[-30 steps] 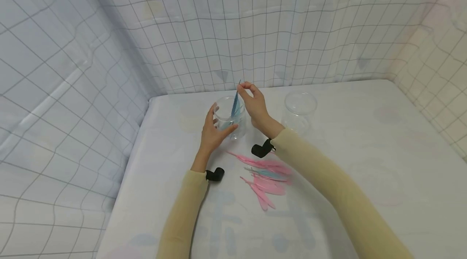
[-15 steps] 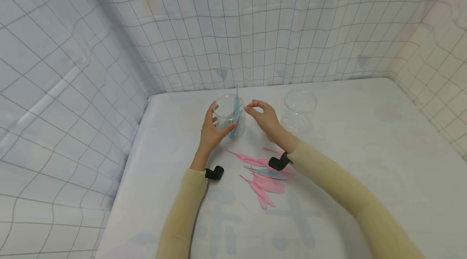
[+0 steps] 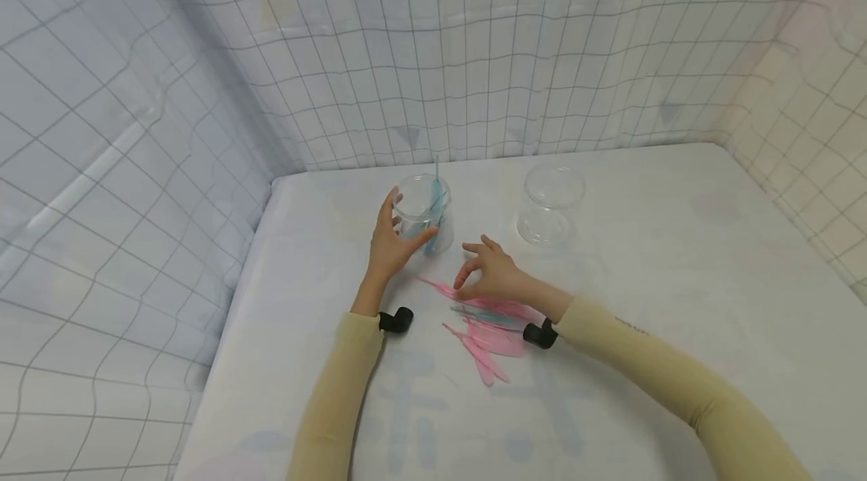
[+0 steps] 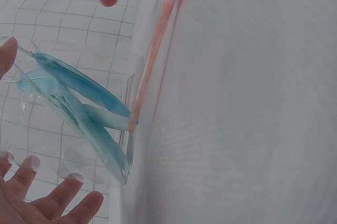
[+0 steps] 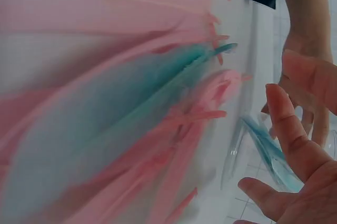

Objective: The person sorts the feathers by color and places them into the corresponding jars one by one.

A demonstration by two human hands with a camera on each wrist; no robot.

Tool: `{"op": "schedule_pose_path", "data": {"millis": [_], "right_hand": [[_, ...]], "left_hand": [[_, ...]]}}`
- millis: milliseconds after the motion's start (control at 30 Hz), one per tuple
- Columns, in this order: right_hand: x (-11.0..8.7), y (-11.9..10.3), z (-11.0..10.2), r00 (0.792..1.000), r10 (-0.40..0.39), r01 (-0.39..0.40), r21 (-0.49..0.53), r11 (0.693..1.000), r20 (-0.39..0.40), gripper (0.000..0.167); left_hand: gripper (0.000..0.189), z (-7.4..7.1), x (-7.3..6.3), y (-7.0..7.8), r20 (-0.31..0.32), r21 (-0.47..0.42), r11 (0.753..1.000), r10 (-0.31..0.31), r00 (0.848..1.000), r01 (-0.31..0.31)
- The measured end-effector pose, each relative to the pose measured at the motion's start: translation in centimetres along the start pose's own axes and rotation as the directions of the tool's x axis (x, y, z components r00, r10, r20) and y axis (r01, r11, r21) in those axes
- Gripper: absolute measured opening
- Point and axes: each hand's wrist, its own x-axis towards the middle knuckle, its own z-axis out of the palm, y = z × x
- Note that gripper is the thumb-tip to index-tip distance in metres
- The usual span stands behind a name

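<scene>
My left hand [image 3: 391, 249] grips a clear jar [image 3: 411, 208], thumb on the near side and fingers round the left. Several light-blue feathers [image 4: 87, 84] lean inside it, and one quill sticks up above the rim. Over a loose pile of feathers on the table, my right hand [image 3: 497, 278] hovers with thumb and index finger apart and nothing between them. Pink feathers [image 3: 497, 342] make up most of that pile. Among them lies one light-blue feather [image 5: 110, 113], its quill pointing toward the jar.
A second clear jar [image 3: 554, 202] stands upright to the right of the held one, with no feathers showing inside. White gridded cloth [image 3: 474, 74] hangs behind the white table [image 3: 677, 278]. Black wrist cameras [image 3: 396, 321] sit at both wrists.
The right hand let go of a blue feather, which dropped into the jar. It then moved down toward the pile, fingers spreading. The left hand stays on the jar.
</scene>
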Motion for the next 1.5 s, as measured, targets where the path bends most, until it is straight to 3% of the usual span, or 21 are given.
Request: {"op": "schedule_pose_path", "data": {"millis": [233, 533, 733, 933, 1067, 1200, 1367, 1500], "right_hand": [[-0.5, 0.0, 1.3, 0.999, -0.034, 0.041, -0.179, 0.983, 0.042, 0.017], [-0.5, 0.1, 2.0, 0.998, -0.059, 0.062, -0.213, 0.975, 0.021, 0.021], [-0.3, 0.3, 1.9, 0.997, -0.077, 0.075, -0.177, 0.981, -0.006, 0.015], [0.3, 0.6, 0.7, 0.986, -0.151, 0.15, -0.02, 0.989, -0.068, 0.011], [0.4, 0.4, -0.9, 0.991, -0.108, 0.117, 0.119, 0.986, -0.083, 0.015], [0.6, 0.1, -2.5, 0.994, -0.009, 0.035, 0.233, 0.972, -0.11, 0.021], [1.0, -0.7, -4.5, 0.979, 0.06, 0.025, 0.404, 0.914, -0.195, 0.023], [1.7, -1.3, -5.8, 0.956, 0.101, 0.07, 0.546, 0.835, -0.276, 0.021]], "left_hand": [[0.1, 0.1, -0.1, -0.1, 0.004, 0.006, 1.0, -0.004, 1.0, 0.004], [0.099, 0.2, 0.0, -0.2, -0.008, 0.015, 1.0, 0.001, 1.0, -0.001], [0.099, 0.1, 0.0, -0.2, -0.009, 0.017, 1.0, 0.004, 1.0, -0.003], [0.099, 0.1, 0.0, -0.1, -0.006, 0.022, 1.0, 0.001, 1.0, -0.001], [0.098, 0.1, 0.0, -0.1, -0.007, 0.02, 1.0, -0.003, 1.0, 0.003], [0.098, 0.1, 0.0, -0.1, -0.007, 0.021, 1.0, -0.004, 1.0, 0.004], [0.098, 0.1, 0.1, -0.1, -0.01, 0.019, 1.0, -0.003, 1.0, 0.003], [0.098, 0.1, 0.0, -0.1, -0.009, 0.015, 1.0, -0.009, 1.0, 0.009]]}}
